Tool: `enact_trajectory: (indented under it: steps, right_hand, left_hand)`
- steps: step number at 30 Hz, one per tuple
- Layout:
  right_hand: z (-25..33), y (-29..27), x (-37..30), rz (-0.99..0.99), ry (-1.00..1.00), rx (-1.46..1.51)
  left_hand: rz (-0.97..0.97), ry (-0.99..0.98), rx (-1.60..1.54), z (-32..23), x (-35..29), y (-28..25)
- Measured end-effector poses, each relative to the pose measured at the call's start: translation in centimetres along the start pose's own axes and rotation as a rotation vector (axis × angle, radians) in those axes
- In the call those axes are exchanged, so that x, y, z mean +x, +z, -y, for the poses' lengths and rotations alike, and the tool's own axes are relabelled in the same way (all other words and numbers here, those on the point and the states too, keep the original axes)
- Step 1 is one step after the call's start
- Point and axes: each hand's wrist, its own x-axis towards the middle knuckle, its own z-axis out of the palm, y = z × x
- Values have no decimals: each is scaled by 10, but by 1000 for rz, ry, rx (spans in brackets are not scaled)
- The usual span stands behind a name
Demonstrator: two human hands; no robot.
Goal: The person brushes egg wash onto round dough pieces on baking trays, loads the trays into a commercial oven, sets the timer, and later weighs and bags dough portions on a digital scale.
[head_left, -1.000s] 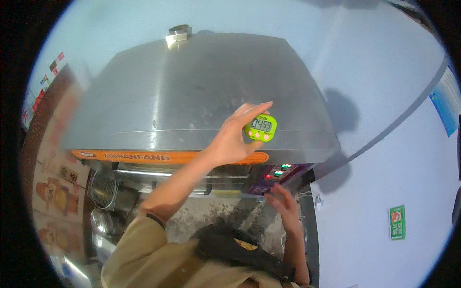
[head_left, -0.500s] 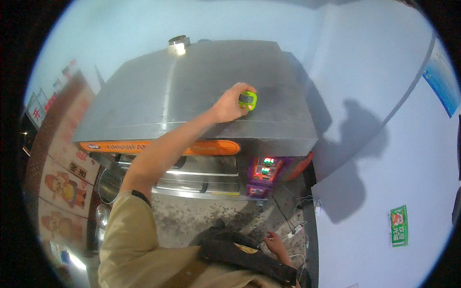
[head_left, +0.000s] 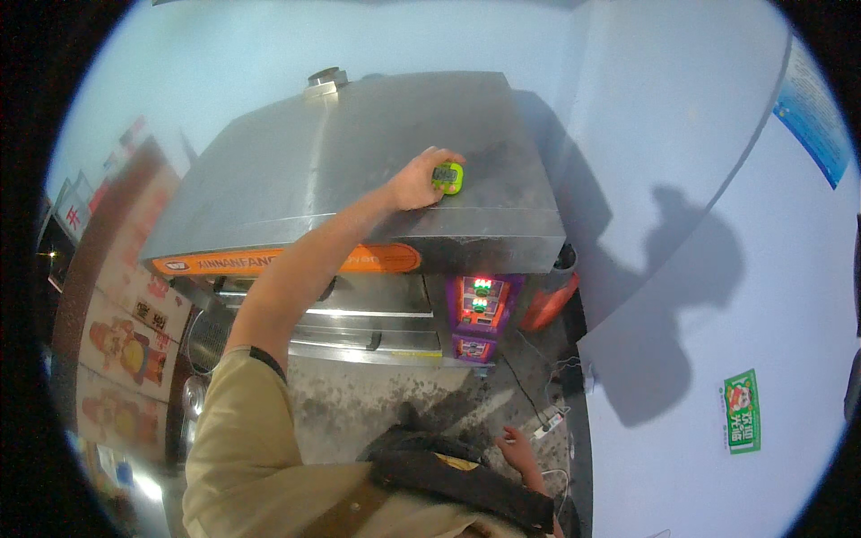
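Observation:
A small lime-green digital timer [head_left: 448, 177] with a grey display sits in the fingers of my left hand [head_left: 420, 182], which are closed round its left side. Hand and timer are over the front right part of the broad steel top of a deck oven [head_left: 359, 134]; whether the timer touches the metal I cannot tell. My left forearm reaches up across the oven's orange front strip [head_left: 386, 258]. Low at my right side hangs my right hand [head_left: 517, 451], fingers loosely apart, with nothing visible in it.
The oven's lit control panel [head_left: 482, 303] is at its right front, with a red bin [head_left: 549, 303] beside it. A power strip [head_left: 549, 425] and cables lie on the stained floor [head_left: 341, 403]. A pale wall [head_left: 664, 359] bounds the right; a wire basket [head_left: 206, 342] stands left.
The view has shifted slightly, so the oven appears farther left and higher, and more of the red bin shows. My left hand still holds the timer over the oven top.

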Motion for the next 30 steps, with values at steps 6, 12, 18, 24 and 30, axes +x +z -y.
enact_trajectory:
  steps: [6,12,18,24,30]
  right_hand:
    - [-4,-8,2,8,-73,-78]
    - [29,-8,2,0,-96,-59]
    - [47,-4,19,28,-73,22]
    - [57,-7,53,26,-118,-61]
    - [107,-18,96,-71,-268,0]
  left_hand:
    - [-7,-23,54,6,-5,-6]
    - [-50,-151,79,3,-25,-17]
    - [-324,-201,103,-22,-79,-42]
    - [-641,58,29,-57,-224,21]
    - [128,-558,-140,-37,-411,197]
